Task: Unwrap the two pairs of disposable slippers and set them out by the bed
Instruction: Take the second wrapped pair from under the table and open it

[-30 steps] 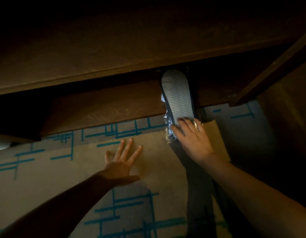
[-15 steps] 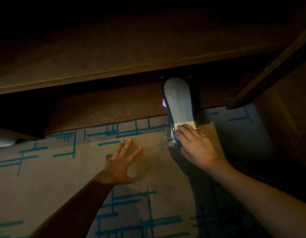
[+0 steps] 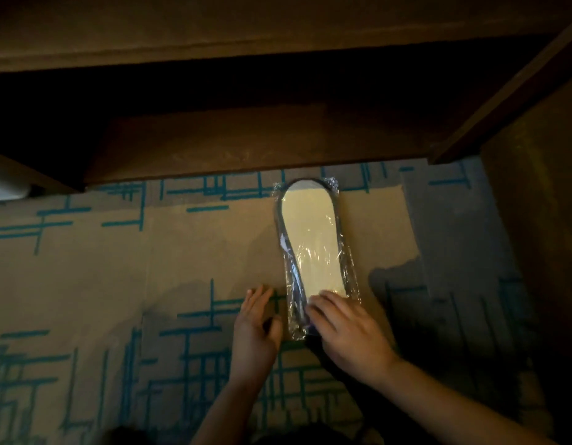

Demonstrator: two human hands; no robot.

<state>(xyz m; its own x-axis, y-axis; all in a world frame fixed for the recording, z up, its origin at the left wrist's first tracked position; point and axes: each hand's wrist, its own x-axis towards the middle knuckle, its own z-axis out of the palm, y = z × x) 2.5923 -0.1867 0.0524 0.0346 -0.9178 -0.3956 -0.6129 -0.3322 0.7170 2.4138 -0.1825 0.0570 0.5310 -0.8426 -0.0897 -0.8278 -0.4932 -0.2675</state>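
Note:
A pair of disposable slippers (image 3: pixel 312 239), still sealed in clear plastic wrap, lies flat on the carpet with its pale cream side up and a dark rim around it. Its rounded end points toward the dark wooden furniture. My right hand (image 3: pixel 345 335) presses on the near end of the pack, fingers curled over the plastic. My left hand (image 3: pixel 255 329) rests just left of the pack, fingers apart, holding nothing. Only this one pack is in view.
Beige carpet (image 3: pixel 85 284) with teal line patterns covers the floor. A low dark wooden furniture base (image 3: pixel 246 146) spans the top, with a shadowed gap above it. A wooden panel (image 3: pixel 535 220) stands at right. Something white (image 3: pixel 5 187) shows at the left edge.
The slipper pack has been pulled out from under the furniture and flipped, pale side up now, flat on the carpet. My left hand moved right, close to the pack.

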